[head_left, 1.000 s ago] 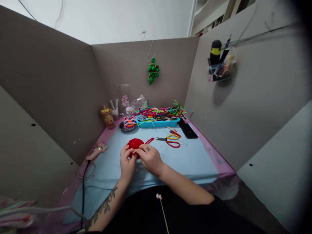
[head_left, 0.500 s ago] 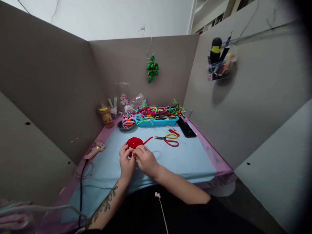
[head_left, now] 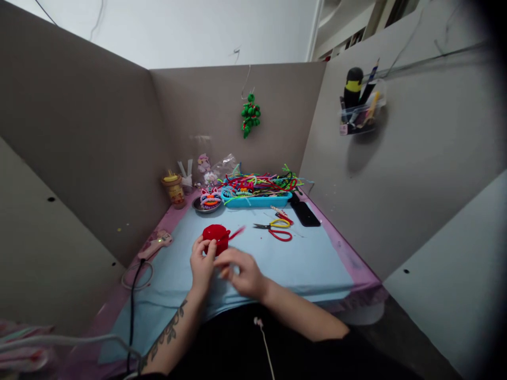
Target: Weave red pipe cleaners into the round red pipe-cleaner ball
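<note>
A round red fuzzy piece point(head_left: 216, 236), with a red strand sticking out to its right, is held above the blue cloth point(head_left: 301, 264). My left hand point(head_left: 203, 264) is closed on its lower left edge, thumb on the near side. Just right of it, my right hand point(head_left: 241, 272) has its thumb and index finger bent toward each other near the piece's lower edge; it is slightly blurred, and whether anything is between the fingertips is too small to tell. Scissors point(head_left: 275, 227) with one yellow and one red handle lie open to the right.
A blue tray point(head_left: 257, 201) of colourful fuzzy stems stands at the back. Beside it are a metal bowl point(head_left: 200, 208) with a pink figure and a black phone point(head_left: 306, 214). A pink corded tool point(head_left: 158, 243) lies left, near a cup point(head_left: 174, 192).
My right hand has drawn slightly away from my left and lowered. The red piece has turned, showing more of its face, and its strand is now blurred. The view has shifted a little.
</note>
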The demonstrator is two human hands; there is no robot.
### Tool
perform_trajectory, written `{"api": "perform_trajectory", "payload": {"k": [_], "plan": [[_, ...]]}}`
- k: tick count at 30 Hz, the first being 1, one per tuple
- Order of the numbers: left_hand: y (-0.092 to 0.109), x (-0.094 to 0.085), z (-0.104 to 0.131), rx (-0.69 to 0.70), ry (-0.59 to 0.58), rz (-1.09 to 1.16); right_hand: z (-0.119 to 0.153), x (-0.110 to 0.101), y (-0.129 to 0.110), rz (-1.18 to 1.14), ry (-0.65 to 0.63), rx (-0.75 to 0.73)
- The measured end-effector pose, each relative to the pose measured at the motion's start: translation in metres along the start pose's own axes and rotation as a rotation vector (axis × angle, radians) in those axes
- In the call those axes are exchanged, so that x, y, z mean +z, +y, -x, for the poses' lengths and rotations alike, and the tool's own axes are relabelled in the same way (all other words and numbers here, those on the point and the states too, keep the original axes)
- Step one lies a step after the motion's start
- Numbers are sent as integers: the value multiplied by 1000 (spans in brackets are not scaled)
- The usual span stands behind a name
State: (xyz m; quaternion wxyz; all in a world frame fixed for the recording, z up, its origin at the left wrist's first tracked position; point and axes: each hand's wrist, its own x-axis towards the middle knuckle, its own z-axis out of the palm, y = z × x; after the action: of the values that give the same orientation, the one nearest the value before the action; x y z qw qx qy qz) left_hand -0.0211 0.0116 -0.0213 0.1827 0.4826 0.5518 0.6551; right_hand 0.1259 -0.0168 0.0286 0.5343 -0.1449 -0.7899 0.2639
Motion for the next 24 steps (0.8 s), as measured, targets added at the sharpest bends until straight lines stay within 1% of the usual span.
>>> {"api": "perform_trajectory", "payload": {"k": [1,2,3,4,5,9,12,20,24], "plan": [[1,0,0,1,-8,-6,-2,-7,8,71,153,131],[3,0,1,-4,-14,-15,-4,-13,17,139,290,221],[3,0,1,-12,-18,-18,-7,-18,26,183,356,268],[4,1,2,-17,-25,-11,-9,-21,34,205,368,289],[5,1,2,-18,-32,-1,-11,-22,40,222,354,298],[8,1,4,3,-55,9,-14,-19,54,247,253,272],[11,1,6,1,-76,23,-13,-17,57,250,253,270],[19,5,10,-33,-93,64,-9,-21,57,331,285,244],[22,5,12,-51,-93,86,-6,-17,56,457,341,181]]}}
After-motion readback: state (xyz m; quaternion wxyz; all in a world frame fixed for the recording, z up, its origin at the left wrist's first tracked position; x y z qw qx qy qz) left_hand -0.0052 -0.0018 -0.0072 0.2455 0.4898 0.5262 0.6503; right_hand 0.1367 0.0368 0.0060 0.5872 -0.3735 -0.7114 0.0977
